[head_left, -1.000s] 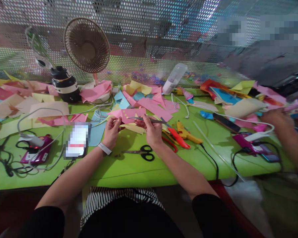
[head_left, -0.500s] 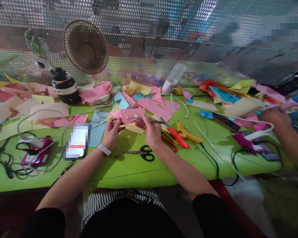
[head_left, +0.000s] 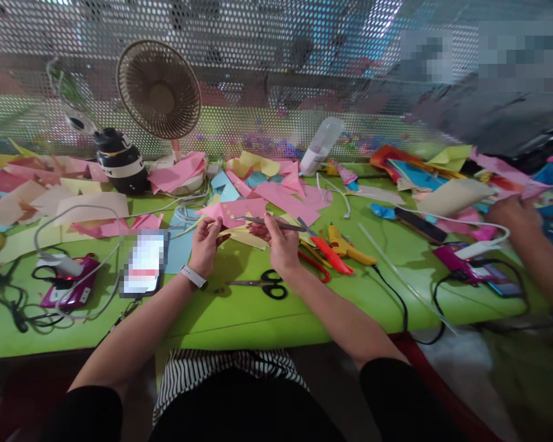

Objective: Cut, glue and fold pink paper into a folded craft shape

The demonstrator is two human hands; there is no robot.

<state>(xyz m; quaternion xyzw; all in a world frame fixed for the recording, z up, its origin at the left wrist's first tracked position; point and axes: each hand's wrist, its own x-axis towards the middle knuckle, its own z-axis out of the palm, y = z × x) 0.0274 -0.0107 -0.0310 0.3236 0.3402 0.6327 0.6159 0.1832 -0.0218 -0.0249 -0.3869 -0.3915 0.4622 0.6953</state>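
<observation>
My right hand (head_left: 281,245) grips grey metal tweezers (head_left: 276,224), whose thin tips point left. Facing it, my left hand (head_left: 206,244) has its thumb and fingers pressed together; whatever they pinch is too small to make out. The tweezer tips stop a little right of my left fingertips. Behind both hands lies pink paper (head_left: 239,210) with small yellow bits on it. Black-handled scissors (head_left: 273,285) lie on the green table (head_left: 239,325) below and between my wrists. A yellow glue gun (head_left: 345,247) and a red-handled tool (head_left: 329,253) lie right of my right hand.
A phone (head_left: 142,263) and a purple power bank (head_left: 71,288) with cables lie at left. A fan (head_left: 161,92), a dark jar (head_left: 120,161) and a bottle (head_left: 321,147) stand behind, among coloured paper. At right, another person's hand (head_left: 516,218) is by a second purple power bank (head_left: 461,261).
My hands have barely moved; the tweezers remain in my right hand. The other person's hand at right has shifted slightly, with pink paper near it moved.
</observation>
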